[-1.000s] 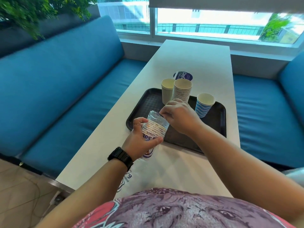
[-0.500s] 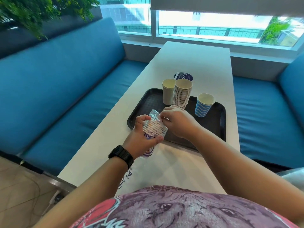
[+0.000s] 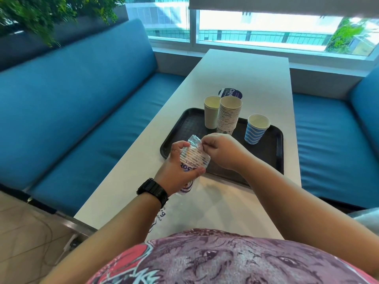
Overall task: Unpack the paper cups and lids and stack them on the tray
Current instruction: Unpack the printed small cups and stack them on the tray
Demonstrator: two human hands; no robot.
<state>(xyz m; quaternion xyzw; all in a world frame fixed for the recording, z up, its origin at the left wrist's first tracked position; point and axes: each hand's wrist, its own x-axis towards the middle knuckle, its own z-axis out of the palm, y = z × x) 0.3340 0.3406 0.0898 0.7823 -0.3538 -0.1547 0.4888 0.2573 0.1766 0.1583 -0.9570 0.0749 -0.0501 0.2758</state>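
A: Item held: clear plastic sleeve of striped paper cups (image 3: 193, 158), printed in purple, raised just above the near left corner of the black rectangular plastic tray (image 3: 274, 160). Status?

B: Still sealed at the top, by my reading. Left hand (image 3: 176, 167): grip wrapped round the sleeve's body, thumb across the print. Right hand (image 3: 217, 149): grip pinching the crumpled plastic at the sleeve's far end. Step in hand, as a judgement: opening the wrapper so the cups can come out.

A: Stock already on the tray?

B: Three entries, all upright. Plain cream paper cup stack (image 3: 211, 113), far left. Tall patterned paper cup stack (image 3: 228, 115), touching it on the right. Blue-and-white wavy striped paper cup (image 3: 256, 130), apart to the right; whether one cup or several nested, I cannot tell.

A: Off the tray?

B: Round dark blue printed item (image 3: 233, 93) lying on the white worktop (image 3: 246, 72) beyond the tray's far edge; possibly a pack of lids, not confirmed. Flat printed plastic (image 3: 162, 214) on the worktop's near end, partly under the left forearm.

A: Next move calls for?

B: Likely: tear or peel the pinched plastic apart while the left hand keeps the cups steady, then slide the nest out whole and stand it on the tray's bare near area.
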